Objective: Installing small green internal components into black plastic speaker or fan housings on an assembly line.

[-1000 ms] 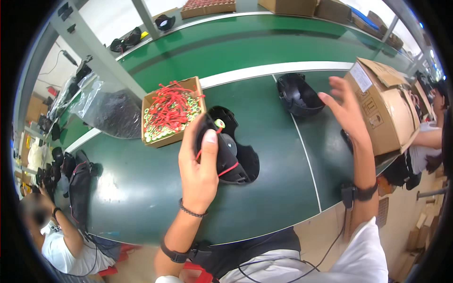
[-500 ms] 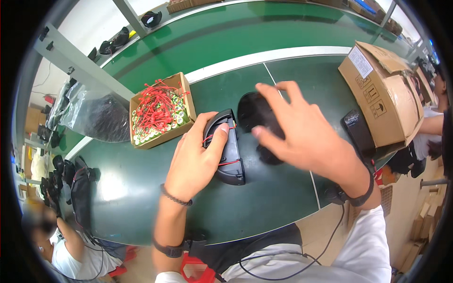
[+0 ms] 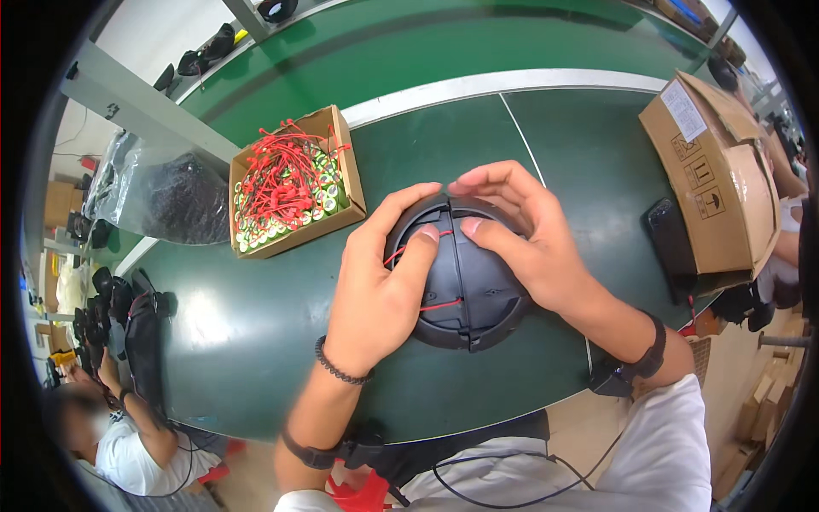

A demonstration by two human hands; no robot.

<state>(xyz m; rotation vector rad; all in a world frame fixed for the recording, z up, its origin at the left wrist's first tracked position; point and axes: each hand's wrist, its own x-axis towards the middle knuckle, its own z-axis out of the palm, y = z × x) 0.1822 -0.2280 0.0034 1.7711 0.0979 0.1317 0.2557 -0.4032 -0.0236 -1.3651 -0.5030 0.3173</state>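
My left hand [image 3: 375, 277] is closed round a black half-round plastic shell [image 3: 439, 286], its thumb on the inner face. Red wires cross this shell. A second black half-round shell [image 3: 493, 294] is held in my right hand [image 3: 537, 247], thumb inside and fingers over the far rim. The straight edges of the two shells lie side by side, together making a round disc with a thin seam down the middle. Their undersides are hidden, so I cannot tell whether they rest on the green table [image 3: 256, 341].
Beyond my left hand stands an open cardboard box [image 3: 311, 233] of green battery cells [image 3: 328, 192] with red leads. A plastic bag [image 3: 183, 205] lies left of it. At right are a black phone-like slab [image 3: 667, 235] and a larger carton [image 3: 708, 171]. A co-worker [image 3: 128, 452] sits lower left.
My right hand, blurred over dark parts on the table before, now grips the second half shell against the first. My left hand has shifted slightly right with its shell.
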